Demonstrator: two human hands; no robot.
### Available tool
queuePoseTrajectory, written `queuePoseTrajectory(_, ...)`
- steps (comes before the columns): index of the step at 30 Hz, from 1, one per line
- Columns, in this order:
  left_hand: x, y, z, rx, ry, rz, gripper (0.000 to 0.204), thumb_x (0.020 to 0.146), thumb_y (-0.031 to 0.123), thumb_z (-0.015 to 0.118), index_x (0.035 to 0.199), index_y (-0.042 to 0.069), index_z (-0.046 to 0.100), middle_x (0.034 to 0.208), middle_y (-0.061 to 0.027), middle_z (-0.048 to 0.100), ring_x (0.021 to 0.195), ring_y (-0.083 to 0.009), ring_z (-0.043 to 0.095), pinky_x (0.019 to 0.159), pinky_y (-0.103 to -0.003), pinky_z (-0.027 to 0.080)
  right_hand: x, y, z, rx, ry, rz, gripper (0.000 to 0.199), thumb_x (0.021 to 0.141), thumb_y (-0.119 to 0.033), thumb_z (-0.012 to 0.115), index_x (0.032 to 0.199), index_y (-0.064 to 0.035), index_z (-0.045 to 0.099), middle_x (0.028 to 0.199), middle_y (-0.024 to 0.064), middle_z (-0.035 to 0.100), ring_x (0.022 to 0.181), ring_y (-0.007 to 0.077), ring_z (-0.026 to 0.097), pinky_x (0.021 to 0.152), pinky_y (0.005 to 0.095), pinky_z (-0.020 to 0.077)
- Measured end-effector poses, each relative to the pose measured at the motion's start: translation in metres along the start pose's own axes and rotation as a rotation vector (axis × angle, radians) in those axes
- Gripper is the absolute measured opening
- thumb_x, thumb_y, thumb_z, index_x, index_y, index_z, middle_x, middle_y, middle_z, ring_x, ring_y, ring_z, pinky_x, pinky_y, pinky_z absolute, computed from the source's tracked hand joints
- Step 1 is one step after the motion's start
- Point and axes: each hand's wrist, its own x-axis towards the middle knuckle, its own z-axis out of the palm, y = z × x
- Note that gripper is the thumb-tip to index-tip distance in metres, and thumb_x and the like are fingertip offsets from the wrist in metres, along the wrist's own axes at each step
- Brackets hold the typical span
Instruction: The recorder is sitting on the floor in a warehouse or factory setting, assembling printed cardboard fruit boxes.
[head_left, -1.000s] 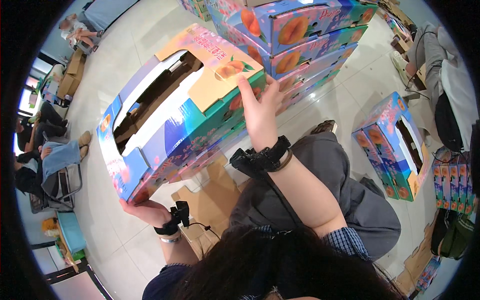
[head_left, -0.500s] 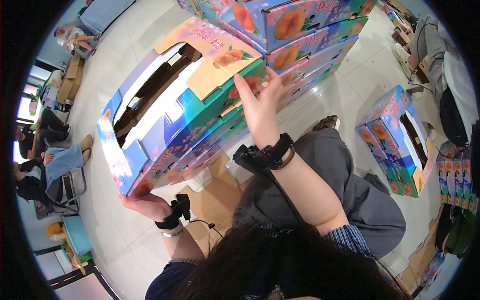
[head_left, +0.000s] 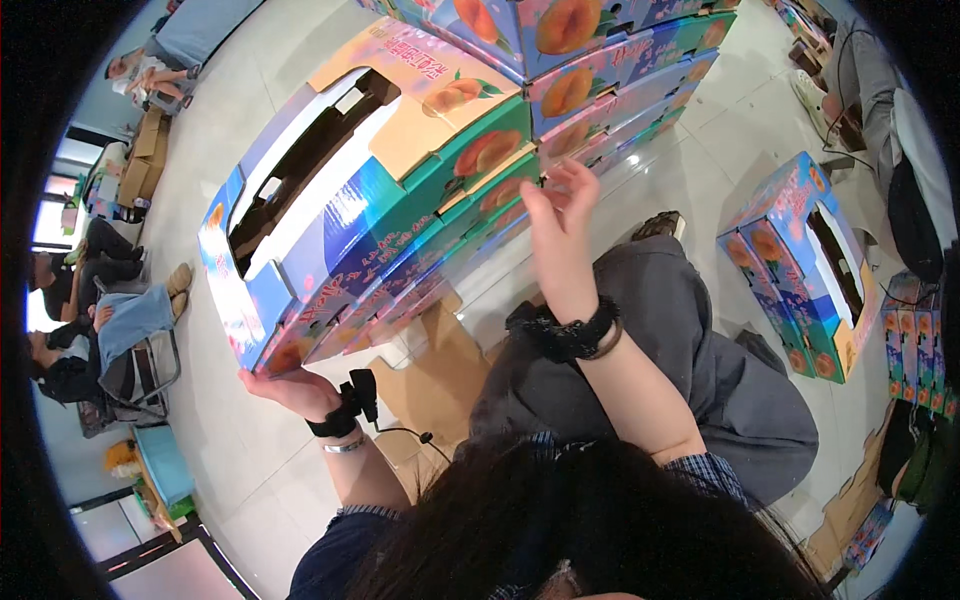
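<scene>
We are resting our left hand [head_left: 300, 392] against the lower corner of a peach-printed carton [head_left: 365, 200], its grip impossible to tell, and holding our right hand [head_left: 565, 225], fingers parted, near the green end; the carton is topping a stack [head_left: 455, 235] beside similar piled cartons [head_left: 570, 93].

The head camera is looking down over the wearer's dark hair [head_left: 600, 520], facing the left hand [head_left: 298, 392] and right hand [head_left: 563, 235] at close range; its fisheye lens is bending outer edges and taking in the tiled floor [head_left: 222, 135] and seated people [head_left: 138, 325] farther off.
</scene>
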Motion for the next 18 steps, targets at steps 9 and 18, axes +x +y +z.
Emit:
queuePoseTrajectory(9,0.002,0.0,-0.002,0.003,0.005,-0.025,0.057,0.085,0.047,0.026,0.113,0.0,0.045,0.108,-0.011,0.052,0.1,-0.023,0.047,0.087,-0.036,0.034,-0.006,-0.01,-0.06,-0.017,0.138,0.075,0.041,0.082,-0.019,0.048,0.117,-0.0032,0.033,0.105,0.0093,0.044,0.093,0.0153,0.042,0.083,0.0287,0.0343)
queuePoseTrajectory(18,0.004,-0.004,0.001,0.053,0.032,0.004,0.058,0.086,0.047,0.021,0.117,0.004,0.044,0.11,-0.0109,0.052,0.102,-0.0243,0.047,0.085,-0.038,0.036,-0.008,-0.031,-0.152,0.087,0.298,0.049,0.037,0.083,-0.021,0.048,0.114,-0.004,0.036,0.098,0.0076,0.048,0.087,0.0153,0.05,0.077,0.0284,0.0389)
